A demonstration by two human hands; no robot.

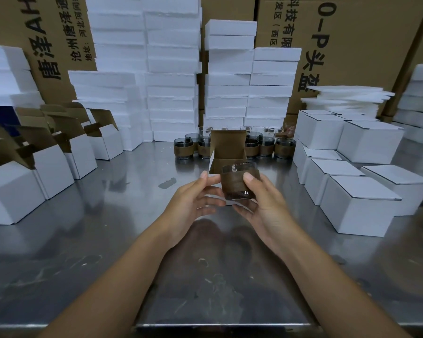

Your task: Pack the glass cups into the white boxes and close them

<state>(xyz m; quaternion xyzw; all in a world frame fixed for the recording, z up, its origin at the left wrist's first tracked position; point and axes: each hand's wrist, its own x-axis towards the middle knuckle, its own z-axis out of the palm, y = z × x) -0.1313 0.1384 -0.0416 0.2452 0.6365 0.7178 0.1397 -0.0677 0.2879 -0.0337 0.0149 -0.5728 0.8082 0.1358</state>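
The right hand point(266, 206) grasps a clear glass cup wrapped in a brown band point(237, 184), thumb over the band and fingers curled under the base. It holds the cup in the air just at the near edge of a small open white cardboard box point(226, 145), not yet inside. The left hand point(193, 203) pinches that box at its near left corner, thumb on the white wall and fingers curled beneath. Whether the box rests on the shiny steel table point(108, 240) or is lifted I cannot tell. The likeliest trouble is the cup's base catching the near wall as it goes in. With the box held only at one corner, that could twist or tip it. The glass below the band looks smooth, so a loose grip could let it slip onto the steel. The upright brown lid could also fold forward over the mouth. A push away would drive the box into the row of banded glass cups point(264, 146) standing just behind it. Room is good toward the near side, where the table lies bare between the arms. To the right, closed white boxes point(359, 206) crowd in, open-flapped white boxes point(49, 172) line the left, and tall stacks of white foam slabs point(171, 93) wall off the far edge.
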